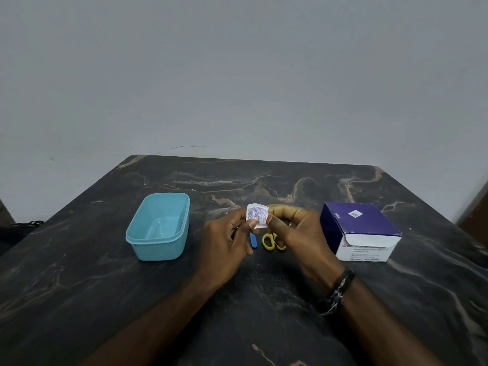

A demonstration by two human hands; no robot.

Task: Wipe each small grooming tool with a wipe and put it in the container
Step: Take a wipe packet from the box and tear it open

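Observation:
Both hands hold a small white wipe packet (256, 215) with blue print above the table's middle. My left hand (227, 233) pinches its left edge and my right hand (293, 228) pinches its right edge. Beneath the hands lie a blue nail file (253, 240) and small scissors with yellow handles (270, 242), both partly hidden. A light blue plastic container (158, 227) stands open and empty to the left.
A purple and white box of alcohol swabs (360, 231) with its flap open sits at the right. The dark marble table (264, 286) ends at a grey wall behind. A dark bracelet is on my right wrist.

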